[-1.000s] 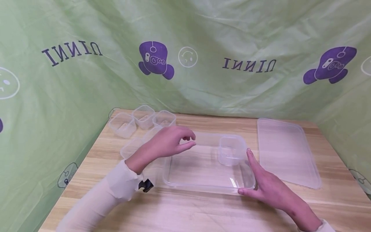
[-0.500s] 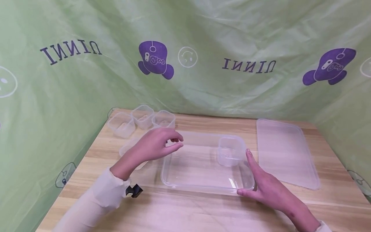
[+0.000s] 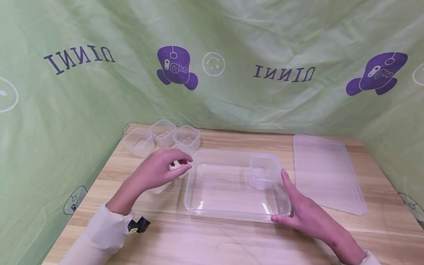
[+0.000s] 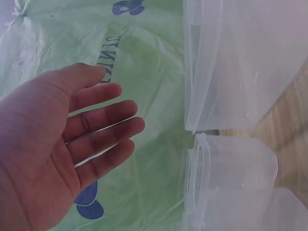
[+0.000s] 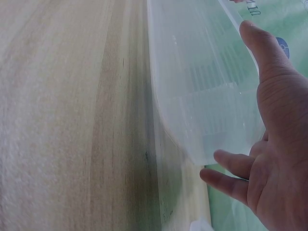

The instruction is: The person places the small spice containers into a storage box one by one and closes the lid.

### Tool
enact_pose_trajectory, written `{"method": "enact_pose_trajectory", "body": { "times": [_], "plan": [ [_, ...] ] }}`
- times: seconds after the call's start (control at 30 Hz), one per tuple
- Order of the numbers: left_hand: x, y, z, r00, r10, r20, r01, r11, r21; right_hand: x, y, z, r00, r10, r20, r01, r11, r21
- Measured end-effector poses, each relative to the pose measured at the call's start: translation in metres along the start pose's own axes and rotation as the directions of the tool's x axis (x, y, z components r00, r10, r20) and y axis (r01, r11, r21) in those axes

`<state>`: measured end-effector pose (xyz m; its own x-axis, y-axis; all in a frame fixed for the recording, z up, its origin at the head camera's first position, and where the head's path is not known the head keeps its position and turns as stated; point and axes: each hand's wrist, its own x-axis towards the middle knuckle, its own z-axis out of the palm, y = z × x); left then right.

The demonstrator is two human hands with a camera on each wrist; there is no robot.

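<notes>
A large clear rectangular plastic box [image 3: 228, 216] stands lidless on the table. Inside its back right corner sits a small clear square container [image 3: 263, 178]. My right hand [image 3: 308, 213] touches the box's right front corner, thumb at the front rim and fingers along the right side; the right wrist view shows the fingers [image 5: 236, 163] spread and fairly straight. Loosely bent and holding nothing, my left hand [image 3: 160, 169] hovers left of the box, over small containers [image 3: 161, 188] that it partly hides. In the left wrist view its fingers [image 4: 108, 118] are apart from the containers [image 4: 236, 163].
Three more small clear containers [image 3: 140, 145] stand at the table's back left. A flat translucent lid [image 3: 328, 176] lies right of the box. Green printed cloth [image 3: 232, 103] hangs behind the wooden table [image 3: 212, 243] and along its sides.
My left hand has moved left, from above the box's left part to over the small containers beside it. The right hand stays at the box's corner.
</notes>
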<state>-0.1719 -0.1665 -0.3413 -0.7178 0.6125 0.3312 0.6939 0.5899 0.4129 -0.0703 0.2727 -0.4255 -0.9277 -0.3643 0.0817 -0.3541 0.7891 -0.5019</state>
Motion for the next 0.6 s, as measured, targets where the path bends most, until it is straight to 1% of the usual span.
{"method": "enact_pose_trajectory", "body": {
  "times": [0.2, 0.37, 0.6],
  "plan": [
    [-0.012, -0.009, -0.005, 0.999, -0.017, 0.034, 0.015, 0.998, 0.059, 0.000, 0.000, 0.000, 1.000, -0.003, -0.005, 0.003, 1.000, 0.002],
    [-0.022, -0.016, -0.014, 0.997, -0.048, 0.061, 0.045, 0.998, 0.052, -0.001, -0.001, 0.000, 1.000, -0.003, -0.012, 0.003, 1.000, 0.009],
    [-0.035, -0.024, -0.022, 0.992, -0.098, 0.074, 0.094, 0.994, 0.046, -0.001, 0.000, 0.001, 1.000, 0.003, -0.014, -0.003, 1.000, -0.004]
  ]
}}
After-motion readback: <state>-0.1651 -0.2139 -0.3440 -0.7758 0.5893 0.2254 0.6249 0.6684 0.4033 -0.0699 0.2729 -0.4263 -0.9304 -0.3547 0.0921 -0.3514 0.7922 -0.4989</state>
